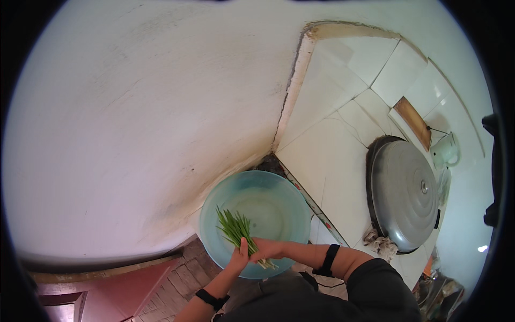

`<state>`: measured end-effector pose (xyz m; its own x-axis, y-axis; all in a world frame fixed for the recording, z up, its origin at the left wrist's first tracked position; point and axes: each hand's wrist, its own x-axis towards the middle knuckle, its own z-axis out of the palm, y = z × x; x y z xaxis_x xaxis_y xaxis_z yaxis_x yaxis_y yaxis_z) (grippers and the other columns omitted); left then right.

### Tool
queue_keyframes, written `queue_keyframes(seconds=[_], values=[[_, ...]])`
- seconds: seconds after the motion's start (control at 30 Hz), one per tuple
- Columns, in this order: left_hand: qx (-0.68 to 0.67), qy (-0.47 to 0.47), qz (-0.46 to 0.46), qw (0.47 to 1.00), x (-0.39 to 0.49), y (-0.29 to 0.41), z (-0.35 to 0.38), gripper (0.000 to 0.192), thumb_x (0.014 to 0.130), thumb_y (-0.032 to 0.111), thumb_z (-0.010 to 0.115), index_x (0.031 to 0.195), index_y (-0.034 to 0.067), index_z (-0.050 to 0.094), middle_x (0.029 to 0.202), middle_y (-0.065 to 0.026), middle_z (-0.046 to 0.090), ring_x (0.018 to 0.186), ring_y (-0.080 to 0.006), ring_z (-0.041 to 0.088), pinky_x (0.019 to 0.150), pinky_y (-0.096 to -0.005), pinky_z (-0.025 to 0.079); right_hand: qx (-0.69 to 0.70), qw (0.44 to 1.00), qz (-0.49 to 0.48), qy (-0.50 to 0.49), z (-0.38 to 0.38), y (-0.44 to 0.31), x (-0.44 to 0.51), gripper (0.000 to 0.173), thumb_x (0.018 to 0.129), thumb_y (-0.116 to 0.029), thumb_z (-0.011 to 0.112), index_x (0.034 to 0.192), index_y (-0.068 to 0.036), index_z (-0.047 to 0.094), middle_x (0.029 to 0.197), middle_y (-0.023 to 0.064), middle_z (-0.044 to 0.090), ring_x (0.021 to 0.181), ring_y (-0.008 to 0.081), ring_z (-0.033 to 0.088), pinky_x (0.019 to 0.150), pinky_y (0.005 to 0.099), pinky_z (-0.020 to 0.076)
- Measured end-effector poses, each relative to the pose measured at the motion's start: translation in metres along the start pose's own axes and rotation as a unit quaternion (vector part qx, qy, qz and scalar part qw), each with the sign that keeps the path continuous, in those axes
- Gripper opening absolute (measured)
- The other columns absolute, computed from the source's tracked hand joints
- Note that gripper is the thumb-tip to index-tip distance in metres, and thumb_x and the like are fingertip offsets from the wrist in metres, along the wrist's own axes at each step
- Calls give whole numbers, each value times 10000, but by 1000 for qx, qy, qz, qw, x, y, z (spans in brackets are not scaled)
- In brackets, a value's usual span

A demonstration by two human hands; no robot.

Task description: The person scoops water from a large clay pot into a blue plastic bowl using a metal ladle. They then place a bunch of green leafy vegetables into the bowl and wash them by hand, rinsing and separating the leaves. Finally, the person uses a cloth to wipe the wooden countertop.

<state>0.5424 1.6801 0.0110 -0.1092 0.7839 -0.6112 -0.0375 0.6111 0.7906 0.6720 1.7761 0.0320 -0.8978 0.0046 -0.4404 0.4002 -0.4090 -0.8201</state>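
Note:
A bundle of long, thin green leaves, which look like garlic chives (234, 227), is held over a translucent blue-green plastic basin (295, 201). My left hand (240, 255) grips the bundle near its lower part, thumb up along the stalks. Around the same part of the stalks, just to the right, my right hand (264, 248) is closed as well. The green tips point to the far left, and the pale stalk ends stick out below my hands toward me. Shallow water seems to lie in the basin, but its depth cannot be told.
Right of the basin stands a white-tiled stove top (318, 169) with a patterned edge. On it sits a large metal lid (406, 193), with a rag (380, 243) by its rim. A pale green jug (445, 151) stands behind. A white wall (161, 120) borders the left; brick flooring (177, 287) lies below.

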Motion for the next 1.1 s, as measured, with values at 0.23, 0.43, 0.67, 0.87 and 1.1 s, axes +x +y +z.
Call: queue_keyframes(seconds=[0.23, 0.43, 0.67, 0.87, 1.1], values=[[-247, -17, 49, 968, -11, 16, -6, 324, 824, 180, 596, 1088, 24, 492, 1024, -75, 537, 945, -180, 524, 772, -308, 451, -101, 984, -31, 142, 1, -4, -14, 437, 667, -51, 595, 1060, -44, 403, 851, 75, 518, 675, 137, 526, 551, 270, 436], [-395, -94, 4, 914, -16, 32, -5, 311, 778, 90, 649, 1054, 33, 516, 1009, -51, 559, 911, -161, 541, 766, -291, 453, 111, 990, 0, 87, -2, -1, -26, 422, 659, 36, 543, 1050, -34, 402, 843, 82, 502, 650, 143, 509, 537, 271, 432], [-253, -143, 29, 956, -10, 43, 2, 351, 772, 88, 654, 1084, -13, 528, 1052, -69, 565, 936, -144, 532, 814, -284, 434, 267, 962, -17, 59, -21, 14, -57, 331, 729, 15, 566, 1034, -36, 447, 823, 64, 519, 648, 127, 495, 583, 267, 427], [-148, -52, 65, 985, -6, 37, 4, 375, 750, 67, 665, 1090, -31, 540, 992, -91, 603, 902, -140, 562, 805, -258, 448, 361, 925, -55, 106, -41, 29, -70, 371, 781, -89, 612, 1107, -61, 439, 746, 13, 486, 607, 99, 451, 572, 256, 392], [-236, 106, 27, 965, 3, 20, -19, 269, 779, 62, 626, 1029, -13, 561, 932, -70, 597, 850, -146, 572, 725, -246, 476, 293, 946, -44, 134, -75, 3, -69, 315, 802, -151, 596, 1075, -71, 462, 739, 7, 489, 582, 108, 469, 552, 270, 400]])
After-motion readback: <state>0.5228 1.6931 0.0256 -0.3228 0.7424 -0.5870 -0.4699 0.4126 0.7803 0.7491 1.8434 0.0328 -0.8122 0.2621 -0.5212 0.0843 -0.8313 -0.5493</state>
